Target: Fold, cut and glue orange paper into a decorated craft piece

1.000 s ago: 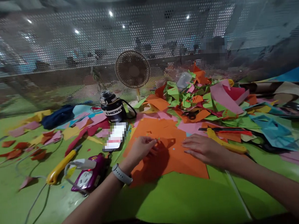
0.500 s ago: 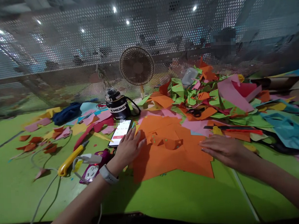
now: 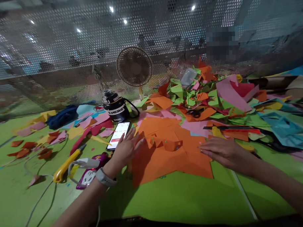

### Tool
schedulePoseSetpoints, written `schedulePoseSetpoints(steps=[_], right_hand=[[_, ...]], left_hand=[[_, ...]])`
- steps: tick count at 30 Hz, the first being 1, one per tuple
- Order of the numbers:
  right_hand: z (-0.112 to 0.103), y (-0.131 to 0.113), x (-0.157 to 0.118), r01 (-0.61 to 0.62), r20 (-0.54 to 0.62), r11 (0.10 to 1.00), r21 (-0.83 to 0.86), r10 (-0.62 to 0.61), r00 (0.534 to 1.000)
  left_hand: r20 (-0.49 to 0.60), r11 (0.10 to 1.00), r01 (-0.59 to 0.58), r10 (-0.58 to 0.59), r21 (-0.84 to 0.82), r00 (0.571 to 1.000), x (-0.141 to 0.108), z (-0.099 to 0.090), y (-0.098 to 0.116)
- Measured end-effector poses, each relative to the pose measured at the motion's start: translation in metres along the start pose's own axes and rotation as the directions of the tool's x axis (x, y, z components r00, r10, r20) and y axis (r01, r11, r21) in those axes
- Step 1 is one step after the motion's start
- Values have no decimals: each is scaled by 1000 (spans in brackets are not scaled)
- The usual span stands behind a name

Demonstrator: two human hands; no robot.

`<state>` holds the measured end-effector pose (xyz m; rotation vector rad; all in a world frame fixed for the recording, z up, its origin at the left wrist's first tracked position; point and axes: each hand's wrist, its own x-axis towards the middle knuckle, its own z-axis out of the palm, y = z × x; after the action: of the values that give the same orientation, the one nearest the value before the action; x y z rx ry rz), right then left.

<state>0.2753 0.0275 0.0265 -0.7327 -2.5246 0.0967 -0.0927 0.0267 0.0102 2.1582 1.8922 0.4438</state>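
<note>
Overlapping sheets of orange paper (image 3: pixel 158 163) lie in front of me, with two small folded orange paper pieces (image 3: pixel 171 144) standing on top. My left hand (image 3: pixel 126 148) is at their left edge, fingers spread, with nothing held. Its fingertips partly cover the lower right of a lit smartphone (image 3: pixel 117 136). My right hand (image 3: pixel 221 153) is at the right edge of the orange sheets, fingers stretched out and close together. Whether its fingertips press the paper I cannot tell. Behind it a yellow-handled tool (image 3: pixel 216 132) lies beside a dark strip.
Left of my arm are a yellow cutter (image 3: pixel 66 166) and a purple power strip (image 3: pixel 87 177) with cables. A black bottle (image 3: pixel 116 108) and a fan (image 3: pixel 135 66) stand behind the phone. Scissors (image 3: pixel 195 113) lie before a heap of paper scraps (image 3: pixel 183 92).
The whole view has shifted slightly, so things sit a little further left. Both hands keep nearly the same place beside the orange sheets; nothing has been picked up or let go.
</note>
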Motion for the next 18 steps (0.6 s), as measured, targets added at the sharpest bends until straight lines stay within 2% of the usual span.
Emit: schedulePoseSetpoints(steps=[1,2,3,5,6,7,9,10,12,15,18], right_hand=[[0,0,-1,-6,-7,1000,6,6,1000],[-1,0,-2,-14,-14,1000,11,14,1000],[-1,0,-2,-20,-17,1000,14,20,1000],[-2,-2,-1,-24,-26,1000,19,24,999],[-3,-4,1,-23,-36,1000,21,24,999],[-4,-6,3,-24,-50,999,25,26,998],[-4,-13,11,-43,-80,998,44,47,996],[-4,-17,16,-60,-98,996,64,66,993],[-4,-26,27,-96,-121,987,129,112,986],[0,-38,46,-124,-123,956,266,161,979],[8,-46,60,-120,-73,936,331,153,986]], left_hand=[[-7,985,27,-29,-170,1000,-1,-5,-1],[-3,926,65,-71,-373,997,-4,-9,-1],[21,806,101,-110,-583,994,-6,-12,1],[121,450,157,-108,-879,987,-12,-16,7],[156,347,175,-81,-921,984,-15,-16,13],[191,282,197,-49,-939,980,-17,-16,21],[332,-8,332,18,-943,943,-20,-15,39],[382,-84,384,43,-919,923,-22,-14,48],[449,-125,456,83,-881,890,-23,-10,65],[508,-56,517,119,-854,853,-24,-1,83],[507,-7,515,157,-857,847,-24,10,90]])
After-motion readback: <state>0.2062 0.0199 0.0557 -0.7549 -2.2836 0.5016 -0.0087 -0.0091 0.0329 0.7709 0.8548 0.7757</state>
